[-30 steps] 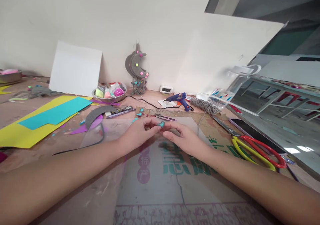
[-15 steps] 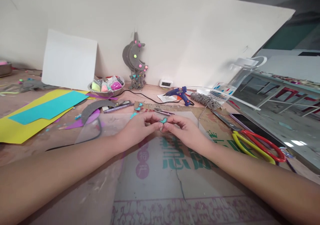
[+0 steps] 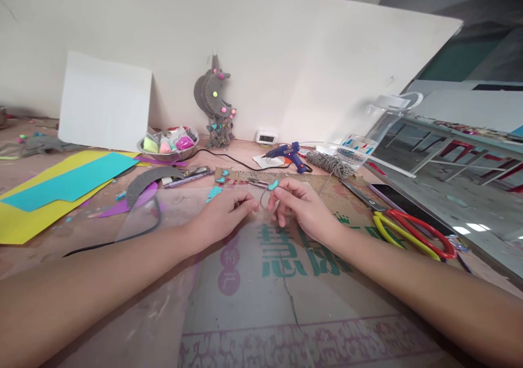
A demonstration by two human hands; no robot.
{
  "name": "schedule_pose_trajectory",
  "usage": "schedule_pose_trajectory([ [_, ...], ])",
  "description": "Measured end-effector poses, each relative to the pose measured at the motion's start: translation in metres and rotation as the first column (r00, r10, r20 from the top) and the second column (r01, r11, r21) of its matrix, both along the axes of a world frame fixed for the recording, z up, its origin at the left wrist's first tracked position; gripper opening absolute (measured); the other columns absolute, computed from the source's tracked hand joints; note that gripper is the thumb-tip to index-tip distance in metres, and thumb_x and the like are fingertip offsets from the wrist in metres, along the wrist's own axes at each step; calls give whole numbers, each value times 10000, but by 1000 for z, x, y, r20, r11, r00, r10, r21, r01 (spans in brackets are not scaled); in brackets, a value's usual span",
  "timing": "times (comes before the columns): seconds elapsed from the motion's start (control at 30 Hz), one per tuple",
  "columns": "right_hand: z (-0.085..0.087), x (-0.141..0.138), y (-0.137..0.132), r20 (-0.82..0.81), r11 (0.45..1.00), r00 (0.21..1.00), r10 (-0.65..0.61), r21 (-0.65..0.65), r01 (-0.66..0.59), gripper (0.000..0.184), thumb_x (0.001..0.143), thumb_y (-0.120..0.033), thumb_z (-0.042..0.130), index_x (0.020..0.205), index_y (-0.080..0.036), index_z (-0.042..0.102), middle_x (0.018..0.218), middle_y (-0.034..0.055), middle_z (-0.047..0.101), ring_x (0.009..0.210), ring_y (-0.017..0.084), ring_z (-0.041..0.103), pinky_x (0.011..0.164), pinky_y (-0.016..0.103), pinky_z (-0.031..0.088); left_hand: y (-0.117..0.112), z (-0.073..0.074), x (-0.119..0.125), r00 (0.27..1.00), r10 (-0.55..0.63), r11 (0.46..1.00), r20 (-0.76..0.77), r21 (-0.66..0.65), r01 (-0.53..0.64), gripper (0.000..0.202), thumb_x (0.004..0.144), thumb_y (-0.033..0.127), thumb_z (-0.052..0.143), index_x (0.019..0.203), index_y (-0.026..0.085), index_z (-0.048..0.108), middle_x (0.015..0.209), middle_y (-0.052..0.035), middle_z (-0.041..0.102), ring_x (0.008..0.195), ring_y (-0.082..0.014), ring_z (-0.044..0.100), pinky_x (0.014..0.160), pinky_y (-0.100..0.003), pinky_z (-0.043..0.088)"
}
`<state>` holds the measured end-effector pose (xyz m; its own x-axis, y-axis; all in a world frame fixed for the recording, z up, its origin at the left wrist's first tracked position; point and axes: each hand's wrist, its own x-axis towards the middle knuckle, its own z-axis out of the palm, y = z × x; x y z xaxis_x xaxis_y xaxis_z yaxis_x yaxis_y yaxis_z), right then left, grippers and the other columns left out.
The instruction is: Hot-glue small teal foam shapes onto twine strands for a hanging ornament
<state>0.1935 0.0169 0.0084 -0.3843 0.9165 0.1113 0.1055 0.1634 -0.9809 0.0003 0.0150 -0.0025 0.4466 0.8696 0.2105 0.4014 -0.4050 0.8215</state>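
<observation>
Left hand [image 3: 220, 218] now off teal piece [image 3: 273, 185], half-curled (hold on grey cord [image 3: 262, 198] unclear) | right hand [image 3: 304, 209] pinches piece | risk: cord tug dislodging it

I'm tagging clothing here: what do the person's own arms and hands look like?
The left forearm and right forearm are bare as far as they show, without sleeves. The left hand and right hand wear no gloves, and no ring, watch or bracelet shows.
</observation>
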Motion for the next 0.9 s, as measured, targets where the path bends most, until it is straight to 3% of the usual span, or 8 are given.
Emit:
schedule_pose_trajectory([
  [0.17,2,2,-2,12,986,998,-54,160,51,233,897,-351,445,729,-190,451,667,-18,542,543,90,467,545,236,375,1,-2,-3,974,119,986,194,-137,-94,305,900,379,355,1081,208,532,583,50,418,485,-103,387,449,-213,300],
  [0.3,5,1,-8,178,970,983,-41,241,-3,264,899,-355,435,704,-183,483,665,-8,508,610,110,460,600,247,378,0,3,-5,975,197,980,103,-18,-196,325,873,426,410,849,175,614,641,15,522,583,-122,477,538,-225,367],
  [0.43,1,0,-8,310,965,951,-2,251,-80,248,904,-358,420,754,-183,511,739,6,523,702,128,493,651,249,393,2,4,-4,991,116,988,70,99,-122,340,873,411,425,835,176,668,901,-33,654,875,-183,563,782,-274,422],
  [0.5,-2,0,-8,362,962,932,10,250,-108,229,906,-355,415,774,-190,503,730,-2,506,683,124,475,630,241,386,3,3,-4,995,74,989,61,123,-81,351,883,413,411,874,188,681,961,-28,672,934,-189,562,846,-291,405],
  [0.7,0,-1,-8,458,931,888,35,308,-195,201,900,-309,418,778,-179,511,719,-3,496,681,121,459,631,235,379,-1,6,-5,999,16,994,31,109,-19,320,874,406,441,791,177,650,824,2,665,818,-159,573,752,-261,407],
  [0.9,0,-2,-7,467,939,882,-68,328,-102,182,882,-300,439,815,-177,556,738,5,528,680,124,482,631,238,388,-2,7,-4,1000,8,998,-6,65,-8,330,876,411,427,754,168,615,745,5,625,745,-150,561,672,-249,396],
])
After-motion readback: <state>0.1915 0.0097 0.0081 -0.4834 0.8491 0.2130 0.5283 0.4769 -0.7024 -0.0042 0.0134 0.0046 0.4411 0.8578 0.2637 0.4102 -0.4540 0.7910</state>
